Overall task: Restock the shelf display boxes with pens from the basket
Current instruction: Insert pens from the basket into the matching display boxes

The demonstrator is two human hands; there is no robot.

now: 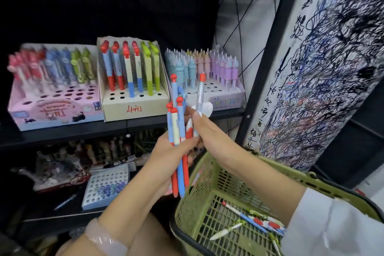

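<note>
Pen bunch (177, 141) is gripped mid-barrel by left hand (166, 151); one pen (200, 95) is pinched by right hand (209, 131), above basket (218, 172). Light, stiff, smooth barrels: best pinched mid-barrel.

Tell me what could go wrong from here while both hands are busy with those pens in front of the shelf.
1. The left hand grips a loose bundle of pens at mid-length; one could slide out and fall beside the green basket.
2. The right hand pinches a single pen near its lower end, so it may tip when aimed at a hole in the beige display box.
3. Reaching in could knock the pens already standing there.
</note>
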